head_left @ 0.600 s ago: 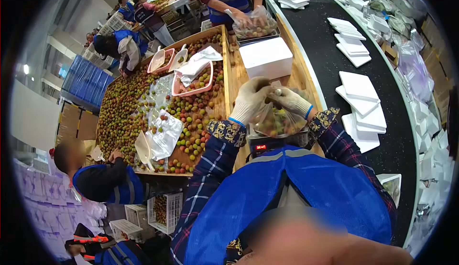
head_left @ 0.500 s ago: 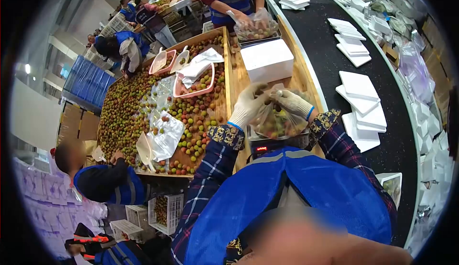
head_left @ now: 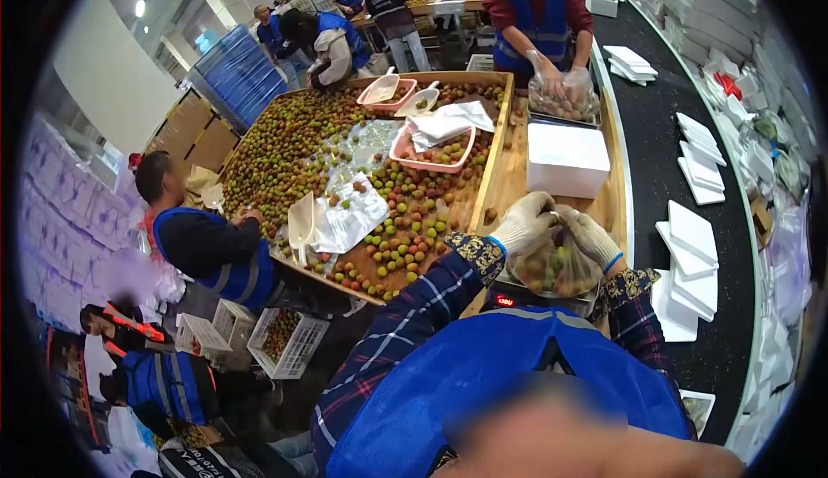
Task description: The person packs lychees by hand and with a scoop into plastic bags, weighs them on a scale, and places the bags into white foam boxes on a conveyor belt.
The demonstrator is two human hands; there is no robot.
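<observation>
A clear plastic bag [head_left: 559,264] of reddish-green lychees rests on a scale [head_left: 588,304] with a lit red display. My left hand [head_left: 526,224], in a white knit glove, is closed at the gathered mouth of the bag, fingertips pinched. On the other side, my gloved right hand [head_left: 592,242] also grips the bag's top, close to the left. A white foam box [head_left: 567,161] stands just beyond my hands on the wooden bench [head_left: 500,206]. Loose lychees [head_left: 401,249] lie on the sorting table to the left.
Pink baskets [head_left: 431,166], a white scoop [head_left: 302,224] and plastic bags [head_left: 349,215] lie among the lychees. On the right, a black conveyor belt [head_left: 642,120] carries white foam lids [head_left: 690,245]. Across the bench, a co-worker's hands [head_left: 561,86] are at another bag. Crates [head_left: 289,344] stand lower left.
The view has swung left and up, so the scene sits further right and lower. Both my hands stay at the bag's mouth, now closer together. The co-worker's hands remain at their bag.
</observation>
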